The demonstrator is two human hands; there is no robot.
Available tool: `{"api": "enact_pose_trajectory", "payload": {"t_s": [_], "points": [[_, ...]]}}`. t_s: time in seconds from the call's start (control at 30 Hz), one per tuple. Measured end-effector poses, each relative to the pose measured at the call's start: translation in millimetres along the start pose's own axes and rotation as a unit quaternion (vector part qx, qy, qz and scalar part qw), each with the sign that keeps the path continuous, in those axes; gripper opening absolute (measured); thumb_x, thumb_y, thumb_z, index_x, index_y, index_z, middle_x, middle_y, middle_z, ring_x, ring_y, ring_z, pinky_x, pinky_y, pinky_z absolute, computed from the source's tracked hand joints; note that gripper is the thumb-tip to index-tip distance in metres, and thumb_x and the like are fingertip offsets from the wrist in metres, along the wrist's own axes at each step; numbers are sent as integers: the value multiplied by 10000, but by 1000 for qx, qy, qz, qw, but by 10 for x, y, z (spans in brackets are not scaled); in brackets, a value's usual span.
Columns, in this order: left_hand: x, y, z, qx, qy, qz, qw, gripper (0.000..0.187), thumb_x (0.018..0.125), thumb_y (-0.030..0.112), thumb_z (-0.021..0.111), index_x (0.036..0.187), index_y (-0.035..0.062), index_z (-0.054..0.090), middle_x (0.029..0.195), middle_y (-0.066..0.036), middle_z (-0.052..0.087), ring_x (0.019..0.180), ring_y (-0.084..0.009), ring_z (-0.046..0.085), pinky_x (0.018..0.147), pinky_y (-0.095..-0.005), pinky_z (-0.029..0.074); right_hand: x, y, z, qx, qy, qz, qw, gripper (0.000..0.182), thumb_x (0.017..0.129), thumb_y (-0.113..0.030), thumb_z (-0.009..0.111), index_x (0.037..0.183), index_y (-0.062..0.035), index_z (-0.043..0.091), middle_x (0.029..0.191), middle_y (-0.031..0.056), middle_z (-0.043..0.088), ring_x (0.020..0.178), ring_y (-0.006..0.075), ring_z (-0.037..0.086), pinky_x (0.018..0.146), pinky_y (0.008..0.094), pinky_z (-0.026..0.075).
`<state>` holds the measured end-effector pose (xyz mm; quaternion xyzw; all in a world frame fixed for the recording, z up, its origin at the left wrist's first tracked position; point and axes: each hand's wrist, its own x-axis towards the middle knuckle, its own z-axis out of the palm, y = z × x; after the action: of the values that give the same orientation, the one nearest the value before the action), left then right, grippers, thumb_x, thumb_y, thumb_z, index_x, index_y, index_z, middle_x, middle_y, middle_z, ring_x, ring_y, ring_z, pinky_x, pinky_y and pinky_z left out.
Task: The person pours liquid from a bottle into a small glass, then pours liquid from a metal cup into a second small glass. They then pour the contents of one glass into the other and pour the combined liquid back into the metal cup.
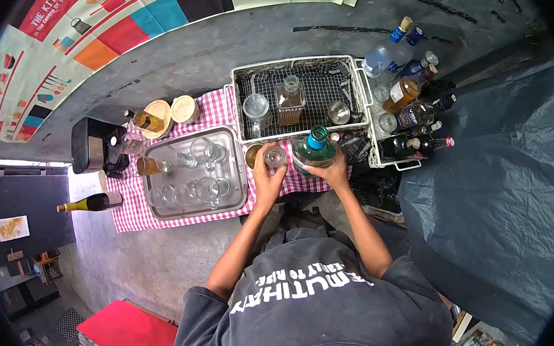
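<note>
My left hand (268, 185) is closed around a small clear glass (275, 156), its open top facing up. Beside it, my right hand (333, 171) grips a rounded green-blue glass bottle (308, 153) with a blue band at its neck. Glass and bottle are close together over the front of the checked cloth (196, 220). A brownish round cup (253, 155) sits just left of my left hand. Right behind both hands stands a white wire basket (303, 132), holding a square bottle (290, 100) of brown liquid and clear glassware.
To the left, a metal tray (243, 195) carries several glasses. A dark bottle (102, 201) lies near a black appliance (88, 145). Several bottles crowd a white rack (374, 155) at the right, beside hanging dark plastic sheeting (487, 202). Bowls (185, 108) stand at the back left.
</note>
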<state>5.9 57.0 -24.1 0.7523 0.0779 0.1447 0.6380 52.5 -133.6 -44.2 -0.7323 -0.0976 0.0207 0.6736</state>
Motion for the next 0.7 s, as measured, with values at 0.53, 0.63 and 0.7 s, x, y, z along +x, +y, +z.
{"api": "enact_pose_trajectory", "payload": {"t_s": [0.53,0.63,0.7], "points": [[233,264,-434,-132,-202,-55,969,519,763,-22,652,1257,17,497,1132,-91,570,1032,-166,583,855,-294,514,-868,-504,363,-22,102,65,992,688,568,-209,906,1145,-22,582,1055,110,679,961,206,657,876,368,507],[262,260,-520,-82,-223,-23,971,485,831,15,692,1270,29,487,1088,-57,587,979,-125,591,837,-269,501,-956,-611,542,-24,121,72,990,676,569,-208,898,1133,-22,576,1055,108,673,962,215,655,875,380,505],[270,250,-581,-92,-236,-28,967,485,831,14,690,1272,30,487,1092,-57,590,980,-128,592,835,-268,501,-1026,-720,661,-49,122,56,990,676,558,-203,896,1123,-19,574,1042,116,676,957,222,658,868,382,507]]}}
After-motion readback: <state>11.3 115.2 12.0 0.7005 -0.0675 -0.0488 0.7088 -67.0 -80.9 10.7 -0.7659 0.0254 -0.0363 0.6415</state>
